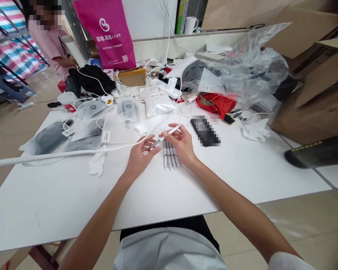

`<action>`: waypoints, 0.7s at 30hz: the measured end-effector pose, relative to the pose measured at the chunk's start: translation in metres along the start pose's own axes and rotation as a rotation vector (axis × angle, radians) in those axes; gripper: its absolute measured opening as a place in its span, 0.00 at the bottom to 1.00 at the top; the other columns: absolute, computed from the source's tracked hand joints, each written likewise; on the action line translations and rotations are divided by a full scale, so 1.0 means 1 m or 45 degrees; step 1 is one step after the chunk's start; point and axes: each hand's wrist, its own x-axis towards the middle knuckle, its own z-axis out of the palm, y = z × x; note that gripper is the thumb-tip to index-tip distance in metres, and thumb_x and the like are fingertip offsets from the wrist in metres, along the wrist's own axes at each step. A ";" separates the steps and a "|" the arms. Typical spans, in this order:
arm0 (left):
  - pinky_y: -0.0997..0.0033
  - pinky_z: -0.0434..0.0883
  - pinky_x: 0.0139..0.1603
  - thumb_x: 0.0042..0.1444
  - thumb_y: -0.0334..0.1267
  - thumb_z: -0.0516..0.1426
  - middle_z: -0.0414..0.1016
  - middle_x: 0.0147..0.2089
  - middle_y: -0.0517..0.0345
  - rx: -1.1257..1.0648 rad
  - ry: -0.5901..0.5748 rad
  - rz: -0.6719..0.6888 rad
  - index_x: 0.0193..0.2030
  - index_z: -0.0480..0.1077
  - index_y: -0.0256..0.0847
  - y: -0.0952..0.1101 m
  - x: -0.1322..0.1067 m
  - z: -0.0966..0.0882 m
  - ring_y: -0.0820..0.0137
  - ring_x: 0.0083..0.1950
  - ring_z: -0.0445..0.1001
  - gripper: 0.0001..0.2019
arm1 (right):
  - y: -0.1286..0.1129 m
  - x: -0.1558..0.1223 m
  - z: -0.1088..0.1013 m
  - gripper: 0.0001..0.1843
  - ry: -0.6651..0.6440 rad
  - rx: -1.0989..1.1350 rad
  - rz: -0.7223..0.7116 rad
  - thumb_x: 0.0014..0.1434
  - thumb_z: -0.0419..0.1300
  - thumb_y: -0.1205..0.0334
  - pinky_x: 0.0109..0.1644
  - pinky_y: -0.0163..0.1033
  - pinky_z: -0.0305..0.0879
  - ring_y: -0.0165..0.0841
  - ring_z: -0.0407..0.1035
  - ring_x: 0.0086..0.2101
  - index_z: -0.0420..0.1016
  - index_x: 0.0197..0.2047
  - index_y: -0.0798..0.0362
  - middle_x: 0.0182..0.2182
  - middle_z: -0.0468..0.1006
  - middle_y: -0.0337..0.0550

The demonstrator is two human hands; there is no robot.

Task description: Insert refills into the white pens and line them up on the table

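A white pen (173, 130) with a grey section at one end is held slantwise above the table. My right hand (183, 144) is closed on its white barrel between thumb and fingers. At the lower grey end, my left hand (141, 157) has its curled fingers and thumb around the pen. Just below both hands, several white-and-grey pens (170, 157) lie side by side on the white table (157, 198), their upper ends partly hidden by my right hand.
A dark phone (205, 131) lies right of the pens. A white cable (112, 149) crosses from the left. Pouches (126, 108), a red bag (219, 105) and clear plastic (242, 71) crowd the back. Cardboard boxes (312, 108) stand right; a person in pink (47, 48) is far left.
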 end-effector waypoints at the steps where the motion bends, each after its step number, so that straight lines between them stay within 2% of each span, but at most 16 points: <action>1: 0.68 0.76 0.47 0.57 0.51 0.72 0.83 0.51 0.50 0.048 0.026 0.062 0.58 0.80 0.44 0.001 -0.001 0.001 0.66 0.47 0.80 0.25 | 0.001 0.000 0.000 0.29 -0.014 0.000 0.006 0.52 0.81 0.49 0.51 0.43 0.77 0.35 0.83 0.40 0.73 0.50 0.45 0.36 0.86 0.35; 4: 0.67 0.76 0.49 0.63 0.48 0.69 0.84 0.45 0.52 0.072 0.067 0.117 0.47 0.83 0.42 0.006 -0.004 0.000 0.67 0.43 0.80 0.13 | 0.004 -0.002 0.001 0.26 -0.051 0.033 0.047 0.53 0.80 0.48 0.53 0.43 0.76 0.35 0.83 0.40 0.73 0.46 0.46 0.37 0.86 0.36; 6: 0.66 0.76 0.43 0.66 0.51 0.65 0.84 0.40 0.52 -0.056 0.002 0.022 0.47 0.82 0.40 0.008 -0.003 -0.002 0.69 0.36 0.79 0.16 | 0.005 -0.002 0.001 0.25 -0.074 0.085 0.095 0.54 0.79 0.48 0.55 0.44 0.76 0.35 0.83 0.40 0.74 0.45 0.47 0.38 0.87 0.37; 8: 0.67 0.74 0.37 0.67 0.54 0.64 0.83 0.35 0.53 -0.208 -0.129 -0.126 0.53 0.80 0.38 0.008 -0.001 -0.005 0.70 0.30 0.76 0.21 | 0.003 -0.003 0.001 0.25 -0.110 0.142 0.163 0.53 0.80 0.49 0.57 0.45 0.76 0.35 0.83 0.41 0.75 0.47 0.47 0.41 0.86 0.39; 10: 0.68 0.73 0.33 0.66 0.58 0.64 0.83 0.34 0.53 -0.311 -0.216 -0.243 0.54 0.78 0.37 0.008 0.001 -0.007 0.72 0.26 0.74 0.24 | 0.001 -0.003 0.002 0.26 -0.142 0.182 0.229 0.52 0.81 0.50 0.58 0.45 0.76 0.34 0.83 0.43 0.77 0.49 0.47 0.46 0.85 0.40; 12: 0.68 0.71 0.31 0.63 0.59 0.66 0.83 0.34 0.53 -0.319 -0.226 -0.300 0.50 0.77 0.37 0.008 0.002 -0.007 0.72 0.26 0.73 0.25 | -0.001 -0.004 0.002 0.27 -0.157 0.191 0.263 0.52 0.81 0.51 0.57 0.43 0.77 0.34 0.82 0.45 0.79 0.51 0.46 0.47 0.83 0.38; 16: 0.70 0.69 0.31 0.54 0.54 0.74 0.83 0.32 0.54 -0.263 -0.219 -0.323 0.47 0.76 0.38 0.011 -0.001 -0.007 0.70 0.28 0.76 0.25 | -0.003 -0.005 0.003 0.28 -0.159 0.177 0.279 0.55 0.79 0.53 0.55 0.40 0.76 0.33 0.80 0.47 0.78 0.56 0.44 0.40 0.81 0.35; 19: 0.67 0.71 0.33 0.62 0.56 0.68 0.86 0.34 0.50 -0.361 -0.321 -0.400 0.47 0.72 0.39 0.016 -0.001 -0.008 0.67 0.27 0.79 0.22 | -0.005 -0.007 0.002 0.30 -0.154 0.191 0.308 0.57 0.78 0.55 0.56 0.42 0.75 0.34 0.80 0.46 0.75 0.60 0.42 0.41 0.83 0.36; 21: 0.66 0.72 0.34 0.66 0.56 0.65 0.87 0.36 0.48 -0.455 -0.411 -0.488 0.48 0.69 0.41 0.020 -0.001 -0.011 0.64 0.29 0.81 0.21 | -0.007 -0.007 0.001 0.27 -0.161 0.206 0.338 0.58 0.77 0.56 0.57 0.44 0.74 0.35 0.80 0.47 0.76 0.58 0.42 0.43 0.83 0.37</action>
